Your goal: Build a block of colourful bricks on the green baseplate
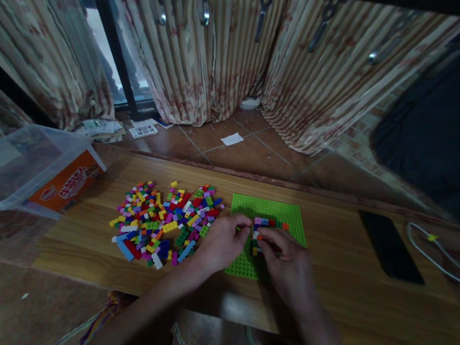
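Centrally, a green baseplate (278, 211) was laid flat on the wooden table (323, 302), with a short row of bricks (268, 223) set along its far part. Both hands were met over it: the left hand (223, 242) curled at its left edge, the right hand (286, 261) pinched on small bricks. The loose brick pile (164, 220) was spread just left, nearer the left hand. What the left fingers held could not be told.

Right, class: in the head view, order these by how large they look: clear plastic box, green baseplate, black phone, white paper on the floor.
1. clear plastic box, though nearness to the left edge may stretch it
2. green baseplate, partly hidden by the hands
3. black phone
4. white paper, farther away, so unsure
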### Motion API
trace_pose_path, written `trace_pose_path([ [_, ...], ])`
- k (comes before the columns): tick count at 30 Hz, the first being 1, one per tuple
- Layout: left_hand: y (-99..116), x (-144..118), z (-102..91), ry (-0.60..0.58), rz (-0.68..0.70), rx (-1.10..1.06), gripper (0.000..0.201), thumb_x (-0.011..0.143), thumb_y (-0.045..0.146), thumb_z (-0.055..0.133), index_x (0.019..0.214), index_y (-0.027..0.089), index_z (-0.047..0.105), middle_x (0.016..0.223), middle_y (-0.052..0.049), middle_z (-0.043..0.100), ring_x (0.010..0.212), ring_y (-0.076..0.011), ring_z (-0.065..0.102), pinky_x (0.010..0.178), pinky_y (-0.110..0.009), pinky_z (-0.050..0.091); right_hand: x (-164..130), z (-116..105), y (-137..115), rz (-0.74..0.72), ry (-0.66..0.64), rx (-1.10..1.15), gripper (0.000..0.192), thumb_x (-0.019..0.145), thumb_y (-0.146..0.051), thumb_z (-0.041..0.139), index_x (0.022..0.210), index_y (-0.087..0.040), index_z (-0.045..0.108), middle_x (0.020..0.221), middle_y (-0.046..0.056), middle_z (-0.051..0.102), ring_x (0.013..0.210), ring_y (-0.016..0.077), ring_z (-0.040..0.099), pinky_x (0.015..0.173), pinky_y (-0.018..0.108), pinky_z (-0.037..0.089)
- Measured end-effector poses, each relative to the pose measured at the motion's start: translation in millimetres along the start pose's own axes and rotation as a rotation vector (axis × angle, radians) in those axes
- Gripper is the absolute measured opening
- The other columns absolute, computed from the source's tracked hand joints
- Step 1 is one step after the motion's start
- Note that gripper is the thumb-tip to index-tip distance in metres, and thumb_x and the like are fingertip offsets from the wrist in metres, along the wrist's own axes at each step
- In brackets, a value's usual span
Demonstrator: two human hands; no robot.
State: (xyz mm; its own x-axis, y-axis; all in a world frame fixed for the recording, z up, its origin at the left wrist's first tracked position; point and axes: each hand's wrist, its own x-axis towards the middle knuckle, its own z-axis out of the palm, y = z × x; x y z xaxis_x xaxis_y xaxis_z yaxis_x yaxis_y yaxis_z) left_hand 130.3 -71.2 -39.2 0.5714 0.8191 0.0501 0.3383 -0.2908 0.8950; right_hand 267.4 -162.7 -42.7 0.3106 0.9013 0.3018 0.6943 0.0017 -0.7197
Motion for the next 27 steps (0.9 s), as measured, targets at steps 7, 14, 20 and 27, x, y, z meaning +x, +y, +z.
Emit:
trace_pose_path([
  [7, -1, -4, 5.3, -0.056, -0.024, 0.018, 0.024, 0.085, 0.014, 0.049, 0.094, 0.021, 0.070, 0.092, -0.003, 0.074, 0.085, -0.0171, 0.068, 0.079, -0.028, 0.051, 1, 4, -1, -0.034, -0.014, -0.092, 0.021, 0.088, -0.021, 0.054, 0.101, -0.024, 0.071, 0.102, 0.006, 0.073, 0.092, 0.0208, 0.069, 0.084, 0.037, 0.055],
  [14, 0, -4, 7.9, -0.044, -0.034, -0.010, 0.024, 0.084, 0.013, 0.049, 0.094, 0.022, 0.069, 0.093, -0.002, 0.074, 0.086, -0.0169, 0.068, 0.081, -0.028, 0.052, 1, 5, 0, -0.045, -0.008, -0.093, 0.024, 0.087, -0.021, 0.054, 0.104, -0.024, 0.070, 0.104, 0.005, 0.073, 0.090, 0.0203, 0.070, 0.083, 0.037, 0.056],
  [20, -1, -5, 10.5, -0.045, -0.009, -0.008, 0.023, 0.085, 0.012, 0.047, 0.089, 0.021, 0.068, 0.086, -0.002, 0.072, 0.080, -0.0164, 0.067, 0.074, -0.026, 0.051, 1, 6, 1, -0.073, -0.014, -0.118, 0.025, 0.087, -0.020, 0.053, 0.106, -0.024, 0.069, 0.104, 0.005, 0.073, 0.091, 0.0202, 0.070, 0.084, 0.037, 0.056],
  [27, 0, -4, 15.7, -0.007, -0.026, -0.008, 0.025, 0.083, 0.009, 0.046, 0.092, 0.020, 0.067, 0.085, -0.002, 0.072, 0.077, -0.0160, 0.066, 0.071, -0.026, 0.050, 1, 5, 4, -0.060, -0.007, -0.097, 0.023, 0.087, -0.019, 0.054, 0.105, -0.023, 0.068, 0.103, 0.006, 0.072, 0.092, 0.0206, 0.070, 0.081, 0.036, 0.057],
])
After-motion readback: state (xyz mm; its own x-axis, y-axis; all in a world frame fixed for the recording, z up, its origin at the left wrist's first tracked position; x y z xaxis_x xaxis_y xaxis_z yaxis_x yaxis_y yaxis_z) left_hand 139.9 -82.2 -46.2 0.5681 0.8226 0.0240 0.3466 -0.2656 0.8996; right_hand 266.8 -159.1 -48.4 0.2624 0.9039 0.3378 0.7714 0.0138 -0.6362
